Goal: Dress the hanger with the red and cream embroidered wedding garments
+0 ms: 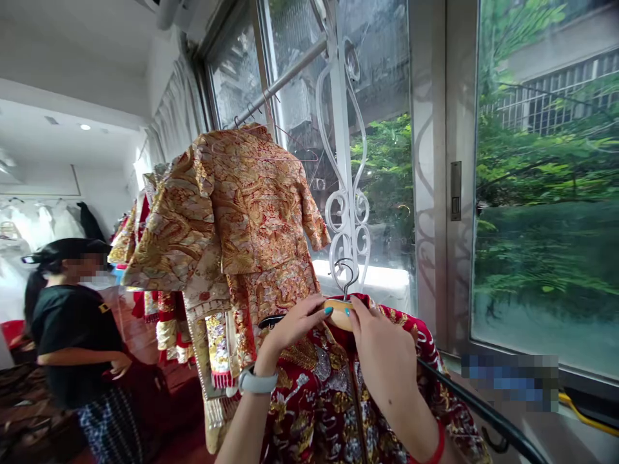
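Observation:
A dark red jacket [319, 380] with gold and silver embroidery hangs in front of me on a wooden clothes hanger [340, 314] with a metal hook [347, 277]. My left hand [294, 325] is closed at the left side of the hanger's neck, its thumb lying on the wood. At the other side, my right hand [384, 351] grips the hanger by the jacket's collar, thumb against the wood and fingers over the back. The hands partly cover the collar and shoulders. Left of them hangs a gold and red brocade outfit [261, 206].
A metal rail [300, 71] runs along the windows, with a white scrolled iron post [345, 174] beside it. A black bar [478, 393] slants at lower right. More embroidered garments [169, 316] hang at left, where a person [72, 322] in black stands.

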{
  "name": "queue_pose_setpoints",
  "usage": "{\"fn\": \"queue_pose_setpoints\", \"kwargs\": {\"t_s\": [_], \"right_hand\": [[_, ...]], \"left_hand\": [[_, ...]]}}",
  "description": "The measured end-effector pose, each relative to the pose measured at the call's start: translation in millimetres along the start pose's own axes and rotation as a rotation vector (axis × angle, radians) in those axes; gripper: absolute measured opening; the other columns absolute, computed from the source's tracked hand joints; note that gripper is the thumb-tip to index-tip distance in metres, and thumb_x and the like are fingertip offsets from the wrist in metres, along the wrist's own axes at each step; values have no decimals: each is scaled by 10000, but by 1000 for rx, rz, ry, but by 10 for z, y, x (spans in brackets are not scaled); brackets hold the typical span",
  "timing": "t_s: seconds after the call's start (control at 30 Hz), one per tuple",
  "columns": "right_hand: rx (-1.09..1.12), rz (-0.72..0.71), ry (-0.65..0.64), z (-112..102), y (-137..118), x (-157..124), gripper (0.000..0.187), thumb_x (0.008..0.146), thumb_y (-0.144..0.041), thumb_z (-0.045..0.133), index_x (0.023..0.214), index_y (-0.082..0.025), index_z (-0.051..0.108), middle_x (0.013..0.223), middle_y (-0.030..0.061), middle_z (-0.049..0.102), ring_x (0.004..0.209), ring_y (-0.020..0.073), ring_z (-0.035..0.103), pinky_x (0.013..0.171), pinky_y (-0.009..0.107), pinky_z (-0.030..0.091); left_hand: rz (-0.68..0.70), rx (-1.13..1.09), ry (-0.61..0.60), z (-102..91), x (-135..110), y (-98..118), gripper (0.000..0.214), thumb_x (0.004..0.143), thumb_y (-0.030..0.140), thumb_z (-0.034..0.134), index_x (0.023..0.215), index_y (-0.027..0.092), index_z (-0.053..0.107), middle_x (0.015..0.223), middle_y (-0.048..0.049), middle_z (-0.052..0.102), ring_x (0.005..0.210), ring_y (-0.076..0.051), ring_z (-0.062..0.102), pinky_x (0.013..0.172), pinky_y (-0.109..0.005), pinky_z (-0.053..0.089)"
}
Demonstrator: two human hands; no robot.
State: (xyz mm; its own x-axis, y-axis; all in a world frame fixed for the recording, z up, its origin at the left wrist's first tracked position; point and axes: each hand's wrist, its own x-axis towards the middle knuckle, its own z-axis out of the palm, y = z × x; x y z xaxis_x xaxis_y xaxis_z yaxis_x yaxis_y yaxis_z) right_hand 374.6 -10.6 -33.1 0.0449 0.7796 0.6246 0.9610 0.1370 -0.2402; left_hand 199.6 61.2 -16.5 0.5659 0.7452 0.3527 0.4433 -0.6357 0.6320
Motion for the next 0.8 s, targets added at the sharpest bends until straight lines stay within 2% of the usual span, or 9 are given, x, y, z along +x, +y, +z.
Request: {"fn": "queue_pose_setpoints", "kwargs": {"t_s": [0.13,0.2,0.27,0.33,0.47,0.57,0.63,0.7,0.8], "right_hand": [[60,-61,-109,174,-150,-68,393,989,-261,424,1345,-238,589,880,87,754,616,234,713,507,297,506],[183,-97,-95,313,-75,-85,400,992,-281,415,1353,-234,583,940,87,755,671,239,724,542,309,536],[368,-167,-78,436,129,-64,406,997,-297,393,1350,-240,584,1065,85,746,784,235,733,639,328,575],[520,-246,-94,519,410,8,404,1000,-337,379,1327,-253,600,1171,69,721,909,230,724,777,356,583],[578,-328,-223,582,867,231,417,981,-448,394,1287,-267,612,1226,52,701,987,241,699,889,399,546],[553,-358,-287,614,978,336,427,973,-468,378,1284,-270,596,1230,48,697,1019,258,686,894,403,527],[538,-357,-291,637,987,360,437,975,-476,363,1297,-272,578,1234,52,693,1030,262,681,899,402,518],[524,-358,-297,652,993,355,446,978,-488,357,1312,-275,563,1224,56,693,1016,258,682,895,397,517],[472,-384,-195,648,1062,237,459,975,-497,367,1313,-260,570,1202,91,681,1038,277,665,904,421,514]], "left_hand": [[35,85,247,143,-216,-129,317,954,475,428,1083,227,579,1150,-77,527,1144,-233,489,1057,-398,389],[17,166,367,253,-314,-138,308,953,460,432,1125,237,558,1177,-89,518,1180,-250,472,1068,-425,377],[-22,252,438,357,-393,-81,296,950,428,445,1162,246,544,1186,-98,539,1169,-267,489,1035,-443,394],[-83,279,412,421,-440,16,287,950,390,441,1184,251,533,1181,-98,586,1109,-268,544,959,-430,440],[-228,262,182,331,-369,110,303,914,440,488,1089,217,595,1016,-79,686,888,-240,628,782,-376,491],[-292,140,-30,169,-212,8,380,892,530,491,993,195,639,987,-72,693,844,-209,631,735,-334,509],[-299,56,-92,108,-157,-61,400,926,512,425,971,185,652,1017,-76,693,891,-199,634,792,-329,517],[-251,33,-54,99,-228,-83,379,940,472,424,1035,185,653,1078,-82,692,968,-207,630,891,-357,503],[-151,62,206,112,-715,-126,369,941,456,457,1186,228,611,1235,-84,647,1146,-223,579,1042,-394,429]]}}
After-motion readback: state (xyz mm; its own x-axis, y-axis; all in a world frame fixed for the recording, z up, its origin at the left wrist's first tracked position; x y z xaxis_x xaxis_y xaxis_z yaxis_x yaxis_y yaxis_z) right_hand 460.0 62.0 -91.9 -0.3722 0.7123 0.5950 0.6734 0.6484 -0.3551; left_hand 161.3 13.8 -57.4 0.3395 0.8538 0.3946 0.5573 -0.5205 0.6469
